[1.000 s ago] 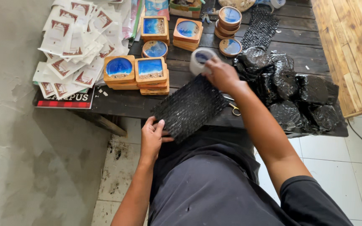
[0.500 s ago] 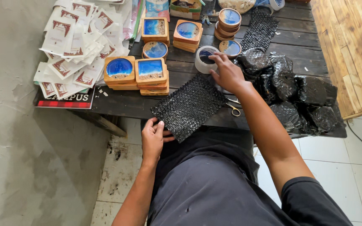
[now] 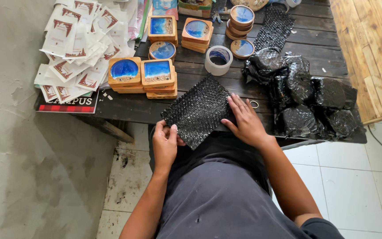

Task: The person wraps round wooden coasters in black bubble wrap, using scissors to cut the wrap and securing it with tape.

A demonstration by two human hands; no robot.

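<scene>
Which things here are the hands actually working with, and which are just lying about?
In hand: black bubble wrap sheet, held by left hand and right hand.

Lying about: tape roll, wooden coasters, wrapped black bundles, paper packets.

**Around the worktop edge**

I see a dark wooden worktop (image 3: 288, 31) carrying stacked wooden coasters with blue resin tops (image 3: 142, 75), more square and round ones (image 3: 197, 32) behind them, and a roll of clear tape (image 3: 218, 60). White paper packets (image 3: 74, 53) pile up at the far left. Black wrapped bundles (image 3: 306, 102) crowd the right side.
</scene>
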